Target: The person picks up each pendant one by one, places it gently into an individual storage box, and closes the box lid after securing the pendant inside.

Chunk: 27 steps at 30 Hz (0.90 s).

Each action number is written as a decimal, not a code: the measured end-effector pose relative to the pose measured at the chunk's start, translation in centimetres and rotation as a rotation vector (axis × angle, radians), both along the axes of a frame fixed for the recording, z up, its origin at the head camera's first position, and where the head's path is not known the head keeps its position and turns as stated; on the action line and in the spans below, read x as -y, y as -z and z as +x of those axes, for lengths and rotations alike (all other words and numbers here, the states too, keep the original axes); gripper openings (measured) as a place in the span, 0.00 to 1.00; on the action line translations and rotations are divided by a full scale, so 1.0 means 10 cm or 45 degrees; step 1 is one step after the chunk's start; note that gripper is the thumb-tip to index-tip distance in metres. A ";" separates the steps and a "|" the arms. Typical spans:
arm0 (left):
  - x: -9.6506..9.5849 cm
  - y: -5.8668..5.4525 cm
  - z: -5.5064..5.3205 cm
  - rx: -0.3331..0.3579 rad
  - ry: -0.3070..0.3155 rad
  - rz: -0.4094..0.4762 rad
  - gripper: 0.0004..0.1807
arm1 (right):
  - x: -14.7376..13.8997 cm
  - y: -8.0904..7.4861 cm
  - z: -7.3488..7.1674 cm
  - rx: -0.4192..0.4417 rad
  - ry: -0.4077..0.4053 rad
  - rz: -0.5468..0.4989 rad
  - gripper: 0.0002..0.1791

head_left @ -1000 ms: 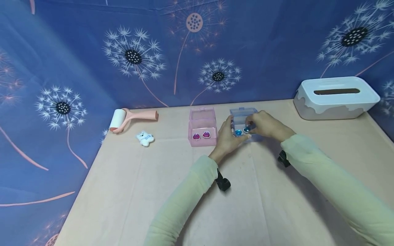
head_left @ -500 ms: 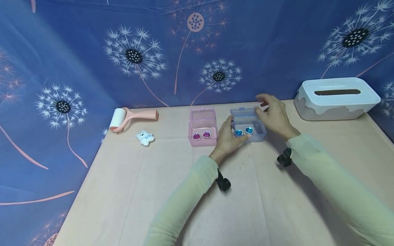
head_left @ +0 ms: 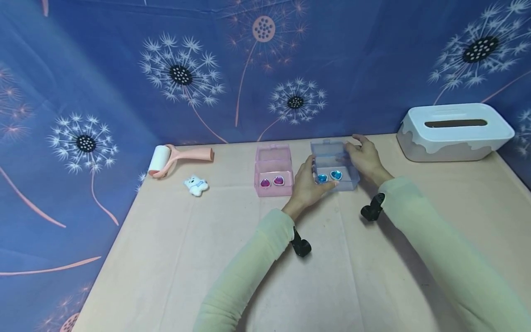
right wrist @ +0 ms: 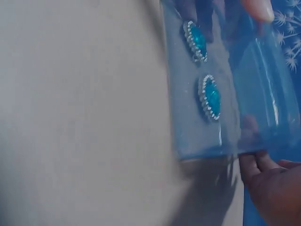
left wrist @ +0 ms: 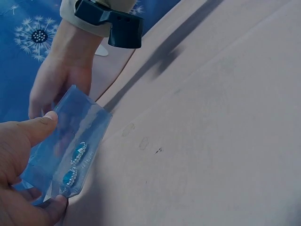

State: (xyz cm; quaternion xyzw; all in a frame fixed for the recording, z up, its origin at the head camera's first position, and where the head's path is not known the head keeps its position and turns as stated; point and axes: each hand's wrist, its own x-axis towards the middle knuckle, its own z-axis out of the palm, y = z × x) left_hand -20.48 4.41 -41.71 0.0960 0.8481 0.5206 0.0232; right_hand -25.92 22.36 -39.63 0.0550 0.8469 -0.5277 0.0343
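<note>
A clear blue plastic box stands on the table with its lid raised at the back. Inside lie two blue gems with beaded silver rims, one gem to the right and the other gem to the left. My left hand grips the box's left side, thumb along the front. At the lid's right edge, my right hand holds the lid; some of its fingers reach behind the plastic and show partly through it. Left of my left hand stands an open pink box with two magenta gems.
A peach-handled lint roller lies at the back left, with a small white bear figure in front of it. A white and grey tissue box stands at the back right. Blue dandelion-print cloth hangs behind the table.
My right hand has let go of the right blue gem, drawn back over the box's right side and come to the lid. The lid has tipped up slightly. My left hand stays put.
</note>
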 end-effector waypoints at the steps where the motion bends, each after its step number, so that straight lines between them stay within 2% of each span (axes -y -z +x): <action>1: 0.00 0.00 0.00 -0.003 -0.002 0.002 0.51 | 0.01 -0.01 0.01 -0.028 0.009 -0.015 0.37; 4: 0.00 -0.01 0.00 -0.010 -0.007 0.000 0.49 | 0.03 -0.07 0.03 -0.090 0.013 -0.061 0.38; 11: -0.01 0.01 -0.01 -0.008 -0.012 0.001 0.48 | 0.08 -0.20 0.12 -0.126 -0.038 -0.237 0.45; 14: -0.03 0.01 -0.01 0.007 -0.012 0.055 0.49 | 0.09 -0.21 0.18 -0.130 -0.049 -0.222 0.48; 18: -0.05 0.01 0.02 0.037 -0.017 0.096 0.51 | -0.01 -0.15 0.28 -0.142 -0.109 -0.092 0.47; 20: -0.05 0.01 0.03 0.053 -0.027 0.087 0.51 | -0.08 -0.11 0.34 -0.165 -0.190 -0.040 0.44; 24: -0.04 0.01 0.04 0.073 -0.050 0.069 0.49 | -0.22 -0.03 0.45 -0.212 -0.429 -0.010 0.33; 27: -0.03 0.01 0.04 0.080 -0.047 0.079 0.48 | -0.30 0.02 0.51 -0.183 -0.556 0.012 0.28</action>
